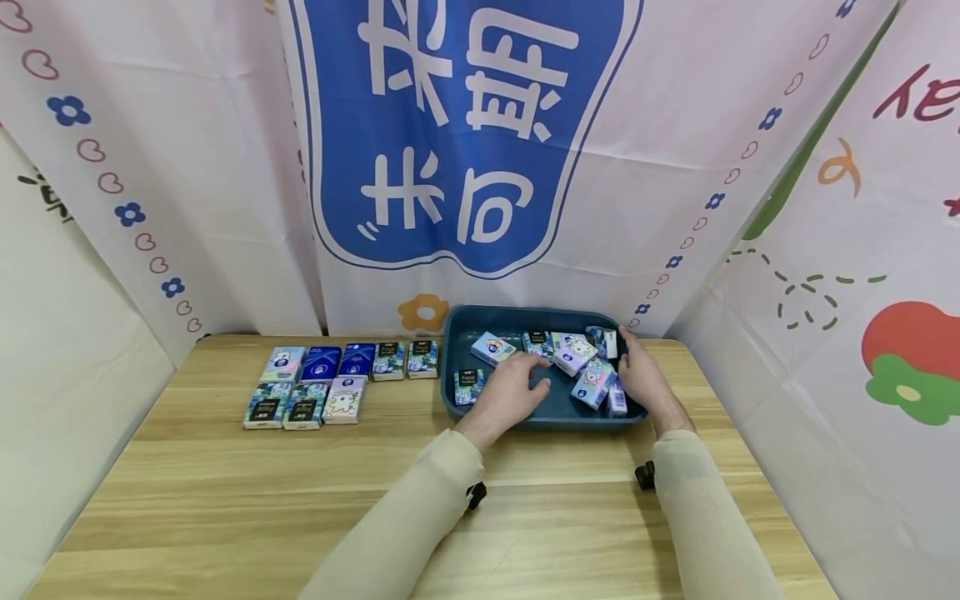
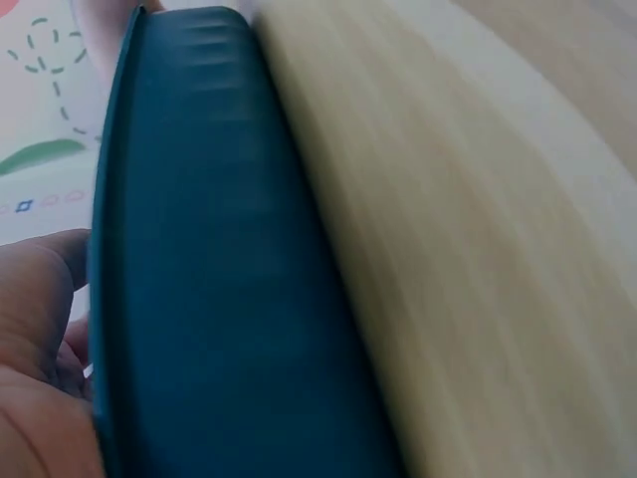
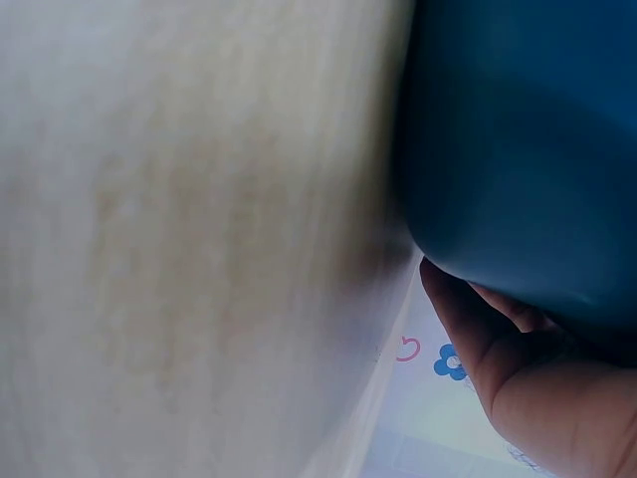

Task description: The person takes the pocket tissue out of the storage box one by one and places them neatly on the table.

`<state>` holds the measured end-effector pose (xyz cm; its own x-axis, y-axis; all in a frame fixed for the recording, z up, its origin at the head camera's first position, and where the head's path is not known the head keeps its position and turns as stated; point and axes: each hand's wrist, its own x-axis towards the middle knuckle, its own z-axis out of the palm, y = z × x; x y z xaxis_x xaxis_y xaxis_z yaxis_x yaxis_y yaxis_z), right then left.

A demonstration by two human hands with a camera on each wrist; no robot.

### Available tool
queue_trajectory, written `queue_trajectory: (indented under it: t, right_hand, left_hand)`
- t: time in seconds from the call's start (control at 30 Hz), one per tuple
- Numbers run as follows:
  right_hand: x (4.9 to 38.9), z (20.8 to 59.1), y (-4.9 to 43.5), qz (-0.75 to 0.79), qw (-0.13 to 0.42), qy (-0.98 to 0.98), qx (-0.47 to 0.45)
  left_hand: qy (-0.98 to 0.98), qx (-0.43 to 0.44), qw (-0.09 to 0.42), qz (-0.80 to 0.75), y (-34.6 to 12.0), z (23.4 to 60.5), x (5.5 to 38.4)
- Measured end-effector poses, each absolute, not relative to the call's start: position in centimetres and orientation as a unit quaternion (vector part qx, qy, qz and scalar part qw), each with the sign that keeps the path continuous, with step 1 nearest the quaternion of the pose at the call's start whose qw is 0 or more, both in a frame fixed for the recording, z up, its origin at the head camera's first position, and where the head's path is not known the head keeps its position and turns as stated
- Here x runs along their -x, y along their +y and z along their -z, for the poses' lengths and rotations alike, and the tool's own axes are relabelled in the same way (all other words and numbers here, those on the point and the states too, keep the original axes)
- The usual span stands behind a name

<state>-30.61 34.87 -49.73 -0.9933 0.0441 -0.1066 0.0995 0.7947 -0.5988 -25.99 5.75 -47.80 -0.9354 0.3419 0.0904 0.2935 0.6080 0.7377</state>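
A dark teal plastic bin [image 1: 555,423] stands at the back of the table with several small pocket tissue packs [image 1: 594,383] lying loosely in it. My left hand [image 1: 513,392] reaches over its front wall, fingers loosely bent and holding nothing that I can see. Near that hand are a light-blue tissue pack [image 1: 492,348] and a dark floral one [image 1: 468,387]. At the bin's right end, my right hand [image 1: 643,375] grips the rim. The right wrist view has this hand [image 3: 537,383] against the bin's outer wall [image 3: 528,179]; its inner fingers are partly hidden.
Left of the bin, several tissue packs lie in two rows, among them a dark blue pack [image 1: 321,364] and a white-and-lilac pack [image 1: 345,400]. The wooden table [image 1: 300,500] meets a printed curtain [image 1: 375,300] at the back. Another printed sheet [image 1: 825,375] hangs on the right.
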Motion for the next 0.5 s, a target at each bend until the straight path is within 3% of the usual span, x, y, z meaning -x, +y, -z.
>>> queue_trajectory:
  t: [0.5]
  right_hand:
    - [30.6, 49.7, 34.9, 0.324, 0.047, 0.944, -0.04]
  left_hand:
    - [0.871, -0.142, 0.072, -0.464, 8.7, 48.5, 28.3]
